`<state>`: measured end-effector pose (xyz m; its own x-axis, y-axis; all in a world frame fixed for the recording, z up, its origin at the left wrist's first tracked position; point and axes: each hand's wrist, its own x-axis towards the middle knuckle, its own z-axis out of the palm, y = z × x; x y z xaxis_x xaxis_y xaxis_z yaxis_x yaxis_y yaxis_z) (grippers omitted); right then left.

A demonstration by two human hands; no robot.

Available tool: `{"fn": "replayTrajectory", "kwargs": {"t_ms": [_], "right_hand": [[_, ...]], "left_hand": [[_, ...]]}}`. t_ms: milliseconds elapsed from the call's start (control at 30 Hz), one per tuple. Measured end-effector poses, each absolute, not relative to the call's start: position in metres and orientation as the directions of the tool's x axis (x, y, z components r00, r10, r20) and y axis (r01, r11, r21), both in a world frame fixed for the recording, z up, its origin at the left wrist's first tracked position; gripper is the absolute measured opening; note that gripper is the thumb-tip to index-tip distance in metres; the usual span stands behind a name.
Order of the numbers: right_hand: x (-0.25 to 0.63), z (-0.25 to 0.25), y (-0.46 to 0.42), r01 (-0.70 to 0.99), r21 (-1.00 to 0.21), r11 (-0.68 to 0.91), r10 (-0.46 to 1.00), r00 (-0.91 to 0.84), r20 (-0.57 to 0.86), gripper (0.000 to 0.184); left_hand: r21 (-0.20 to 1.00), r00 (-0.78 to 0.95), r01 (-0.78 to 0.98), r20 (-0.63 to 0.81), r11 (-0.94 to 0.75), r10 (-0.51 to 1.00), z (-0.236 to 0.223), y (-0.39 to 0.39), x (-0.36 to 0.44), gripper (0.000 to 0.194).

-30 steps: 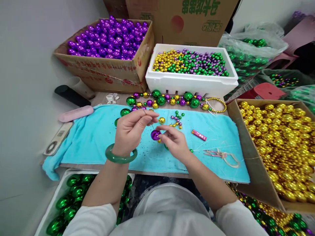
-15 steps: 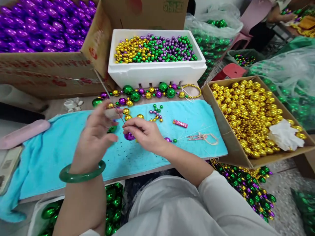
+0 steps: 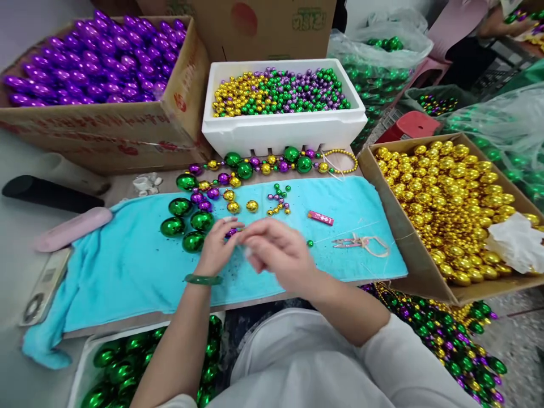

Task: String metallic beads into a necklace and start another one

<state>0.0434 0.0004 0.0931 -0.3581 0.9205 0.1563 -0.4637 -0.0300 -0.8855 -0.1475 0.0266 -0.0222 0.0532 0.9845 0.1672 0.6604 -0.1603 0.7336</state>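
My left hand (image 3: 219, 246), a green bangle (image 3: 204, 279) at its wrist, has its thumb and fingers closed around a shiny purple bead (image 3: 230, 232). Beside it, fingertips almost meeting the left ones, my right hand (image 3: 280, 255) is curled and blurred by motion; what it pinches is hidden. Large green beads (image 3: 172, 225) lie left of the hands, with purple beads (image 3: 205, 199) and gold beads (image 3: 229, 195) behind. A small green bead (image 3: 310, 243) with a thin thread shows right of my right hand. Small mixed beads (image 3: 278, 199) form a cluster on the blue towel (image 3: 136, 260).
A finished-looking bead strand (image 3: 267, 164) runs along the back, before a white foam box (image 3: 284, 133) of small beads. Cartons hold purple beads (image 3: 106, 62) and gold beads (image 3: 446, 209). A pink-red stick (image 3: 320, 217) and a small snipping tool (image 3: 351, 242) lie at right.
My left hand has come down from its raised, spread position to the bead. The slanting cord between my hands no longer shows. My right hand has shifted slightly right, and the view has turned.
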Motion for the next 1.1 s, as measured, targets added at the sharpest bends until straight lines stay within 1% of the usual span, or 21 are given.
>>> {"fn": "replayTrajectory", "kwargs": {"t_ms": [100, 167, 200, 233, 300, 333, 367, 433, 500, 567, 633, 700, 833, 867, 900, 933, 967, 1000, 1033, 1067, 1100], "right_hand": [[0.092, 0.109, -0.001, -0.440, -0.890, 0.123, 0.977, -0.105, 0.187, 0.011], [0.123, 0.118, -0.001, -0.390, -0.887, 0.247, 0.969, 0.092, 0.230, 0.011], [0.135, 0.121, -0.001, -0.361, -0.889, 0.283, 0.958, 0.156, 0.241, 0.011], [0.145, 0.122, -0.003, -0.335, -0.896, 0.293, 0.952, 0.192, 0.239, 0.012], [0.153, 0.119, -0.010, -0.311, -0.920, 0.239, 0.966, 0.176, 0.192, 0.012], [0.153, 0.115, -0.015, -0.313, -0.933, 0.179, 0.981, 0.130, 0.145, 0.012], [0.151, 0.109, -0.020, -0.320, -0.941, 0.109, 0.993, 0.068, 0.091, 0.013], [0.142, 0.094, -0.030, -0.329, -0.943, -0.051, 0.996, -0.091, -0.022, 0.017], [0.130, 0.078, -0.036, -0.321, -0.928, -0.189, 0.962, -0.250, -0.110, 0.020], [0.120, 0.065, -0.037, -0.302, -0.917, -0.261, 0.926, -0.347, -0.149, 0.022], [0.112, 0.055, -0.034, -0.278, -0.925, -0.258, 0.923, -0.355, -0.151, 0.023], [0.110, 0.049, -0.029, -0.239, -0.948, -0.211, 0.943, -0.304, -0.133, 0.024], [0.114, 0.039, -0.021, -0.139, -0.976, -0.167, 0.970, -0.198, -0.138, 0.025], [0.115, 0.037, -0.020, -0.113, -0.979, -0.172, 0.973, -0.177, -0.150, 0.025], [0.117, 0.034, -0.020, -0.087, -0.980, -0.176, 0.975, -0.155, -0.162, 0.025], [0.118, 0.030, -0.019, -0.061, -0.982, -0.179, 0.976, -0.137, -0.169, 0.025], [0.119, 0.027, -0.019, -0.035, -0.984, -0.176, 0.978, -0.122, -0.170, 0.025], [0.119, 0.023, -0.018, -0.010, -0.985, -0.170, 0.979, -0.115, -0.167, 0.026], [0.119, 0.019, -0.018, 0.012, -0.987, -0.159, 0.981, -0.112, -0.159, 0.026], [0.119, 0.015, -0.018, 0.031, -0.989, -0.146, 0.982, -0.113, -0.149, 0.026], [0.118, 0.011, -0.017, 0.048, -0.990, -0.135, 0.983, -0.118, -0.140, 0.026]], "left_hand": [[0.684, 0.033, 0.721, 0.120, -0.107, 0.992, -0.036, 0.030, -0.150, 0.026], [0.642, 0.071, 0.760, 0.070, -0.099, 0.995, -0.035, 0.031, -0.152, 0.029], [0.621, 0.112, 0.777, 0.024, -0.102, 0.993, -0.030, 0.031, -0.154, 0.034], [0.599, 0.166, 0.793, -0.040, -0.109, 0.985, -0.024, 0.032, -0.156, 0.044], [0.579, 0.289, 0.804, -0.180, -0.136, 0.940, -0.006, 0.037, -0.161, 0.067], [0.587, 0.349, 0.794, -0.227, -0.158, 0.909, 0.004, 0.040, -0.162, 0.073], [0.606, 0.400, 0.774, -0.242, -0.184, 0.884, 0.012, 0.044, -0.161, 0.072], [0.647, 0.446, 0.726, -0.186, -0.233, 0.876, 0.024, 0.056, -0.154, 0.057], [0.650, 0.399, 0.719, -0.097, -0.245, 0.912, 0.026, 0.070, -0.137, 0.042], [0.590, 0.333, 0.775, -0.075, -0.228, 0.940, 0.019, 0.085, -0.114, 0.033], [0.474, 0.322, 0.851, -0.135, -0.225, 0.937, 0.007, 0.097, -0.092, 0.030], [0.379, 0.327, 0.894, -0.183, -0.240, 0.927, -0.004, 0.104, -0.076, 0.027], [0.339, 0.322, 0.907, -0.172, -0.251, 0.931, -0.012, 0.105, -0.065, 0.023], [0.367, 0.315, 0.897, -0.145, -0.244, 0.938, -0.011, 0.104, -0.066, 0.023], [0.434, 0.294, 0.873, -0.103, -0.223, 0.950, -0.010, 0.103, -0.068, 0.022], [0.544, 0.251, 0.819, -0.059, -0.179, 0.966, -0.007, 0.101, -0.071, 0.022], [0.688, 0.186, 0.716, -0.029, -0.116, 0.982, -0.003, 0.098, -0.075, 0.021], [0.835, 0.112, 0.549, -0.028, -0.038, 0.993, 0.001, 0.094, -0.080, 0.022], [0.943, 0.048, 0.329, -0.061, 0.042, 0.997, 0.006, 0.090, -0.085, 0.022], [0.989, 0.015, 0.099, -0.115, 0.113, 0.993, 0.011, 0.085, -0.090, 0.024], [0.980, 0.010, -0.112, -0.165, 0.165, 0.986, 0.016, 0.080, -0.095, 0.026]]}}
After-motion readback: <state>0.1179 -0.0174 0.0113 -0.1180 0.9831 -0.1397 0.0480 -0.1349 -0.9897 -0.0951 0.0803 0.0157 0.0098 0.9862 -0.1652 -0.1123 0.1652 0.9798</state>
